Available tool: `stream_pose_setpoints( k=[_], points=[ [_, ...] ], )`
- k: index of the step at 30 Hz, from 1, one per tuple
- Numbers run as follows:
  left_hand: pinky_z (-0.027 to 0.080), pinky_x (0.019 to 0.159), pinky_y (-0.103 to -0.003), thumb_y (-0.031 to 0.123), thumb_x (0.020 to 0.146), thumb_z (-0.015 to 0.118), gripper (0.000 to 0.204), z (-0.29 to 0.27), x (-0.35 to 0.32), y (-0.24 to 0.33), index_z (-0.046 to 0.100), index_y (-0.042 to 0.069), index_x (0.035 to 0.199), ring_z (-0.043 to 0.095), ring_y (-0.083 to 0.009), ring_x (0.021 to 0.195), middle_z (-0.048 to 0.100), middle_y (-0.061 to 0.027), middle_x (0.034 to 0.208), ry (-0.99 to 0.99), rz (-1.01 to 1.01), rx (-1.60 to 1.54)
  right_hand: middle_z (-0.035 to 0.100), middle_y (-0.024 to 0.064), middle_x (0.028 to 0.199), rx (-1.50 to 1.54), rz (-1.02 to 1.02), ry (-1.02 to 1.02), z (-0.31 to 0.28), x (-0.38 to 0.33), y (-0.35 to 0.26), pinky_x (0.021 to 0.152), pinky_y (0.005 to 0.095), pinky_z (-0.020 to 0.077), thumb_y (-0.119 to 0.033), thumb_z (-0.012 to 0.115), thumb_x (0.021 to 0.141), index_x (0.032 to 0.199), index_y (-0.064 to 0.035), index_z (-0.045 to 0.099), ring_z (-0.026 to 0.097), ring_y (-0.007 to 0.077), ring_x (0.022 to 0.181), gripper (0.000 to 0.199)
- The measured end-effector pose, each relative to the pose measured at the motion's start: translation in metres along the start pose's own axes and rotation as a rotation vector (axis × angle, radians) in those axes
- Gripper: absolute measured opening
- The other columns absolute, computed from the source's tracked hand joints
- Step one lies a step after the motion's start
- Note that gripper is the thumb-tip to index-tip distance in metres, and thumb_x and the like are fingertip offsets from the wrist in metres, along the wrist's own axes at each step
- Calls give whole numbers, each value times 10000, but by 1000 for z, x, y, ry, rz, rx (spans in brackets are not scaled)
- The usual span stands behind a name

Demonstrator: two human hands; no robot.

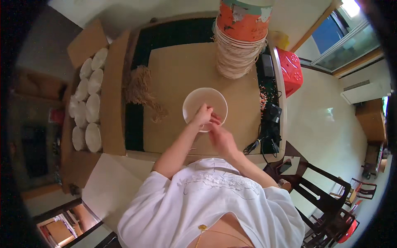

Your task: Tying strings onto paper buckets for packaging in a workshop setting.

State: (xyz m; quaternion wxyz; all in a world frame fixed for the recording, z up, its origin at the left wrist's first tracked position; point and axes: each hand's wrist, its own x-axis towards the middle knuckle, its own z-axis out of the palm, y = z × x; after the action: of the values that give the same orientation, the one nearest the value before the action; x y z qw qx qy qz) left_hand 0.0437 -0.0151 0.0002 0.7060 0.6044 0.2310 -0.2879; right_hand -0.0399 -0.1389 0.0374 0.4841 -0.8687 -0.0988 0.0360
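A white round tub [192,101] stands on the brown cardboard sheet [178,62] in front of me, its mouth facing up. My left hand [202,115] reaches over the near side of the tub, its fingers curled inside near the rim. Just outside that rim, my right hand [223,139] is closed, close to the left fingertips and slightly blurred. Whatever the two hands pinch is too small to make out. Beside the tub to the left, a bundle of brown strings [139,84] spreads loosely over the cardboard's edge.
Beyond the tub rises a tall stack of tubs with string handles [235,58], orange-red at the top. At left, an open carton [113,91] holds several stacks of white tubs [93,107]. Black adapters and cables [271,113] line the right edge; a red stool [290,70] stands beyond.
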Motion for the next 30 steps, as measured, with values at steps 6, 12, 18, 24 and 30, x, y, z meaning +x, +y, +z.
stream_pose_setpoints(
  k=[6, 12, 18, 24, 30],
  points=[
    [411, 408, -278, 127, 923, 375, 156, -20, 22, -27, 411, 20, 1031, 499, -167, 501, 560, -144, 773, -223, -87, -46, 609, 140, 960, -231, 80, -229, -24, 30, -1, 697, 406, 494, -147, 554, 816, 1030, -100, 584, 606, 326, 843, 221],
    [418, 527, -208, 179, 891, 507, 140, -18, 41, -71, 473, 73, 976, 510, -119, 699, 519, -36, 793, -197, 255, -265, 606, 150, 850, -434, -94, -215, -34, 76, 31, 615, 425, 489, -205, 575, 803, 880, -91, 565, 603, 347, 759, 138],
    [456, 735, -321, 98, 812, 610, 150, -6, -21, -30, 517, 70, 926, 536, -175, 792, 535, -36, 852, 35, 523, 297, 604, 173, 702, -343, -76, -190, -28, 76, 40, 578, 445, 481, -228, 577, 794, 760, -59, 595, 597, 368, 675, 173],
    [400, 836, -406, 64, 669, 677, 231, -28, -52, -23, 549, 70, 861, 493, -289, 902, 531, -86, 889, 374, 1040, 986, 610, 194, 720, -201, 58, -190, -21, 85, 35, 592, 438, 485, -177, 566, 790, 766, -25, 602, 600, 374, 684, 158],
    [403, 549, -285, 87, 674, 718, 277, -27, -41, -82, 593, 52, 919, 490, -143, 679, 506, -51, 754, 531, 677, 234, 611, 187, 685, -39, 82, -117, -8, 94, 25, 586, 420, 489, -170, 574, 787, 756, -5, 596, 615, 350, 646, 169]
  ],
)
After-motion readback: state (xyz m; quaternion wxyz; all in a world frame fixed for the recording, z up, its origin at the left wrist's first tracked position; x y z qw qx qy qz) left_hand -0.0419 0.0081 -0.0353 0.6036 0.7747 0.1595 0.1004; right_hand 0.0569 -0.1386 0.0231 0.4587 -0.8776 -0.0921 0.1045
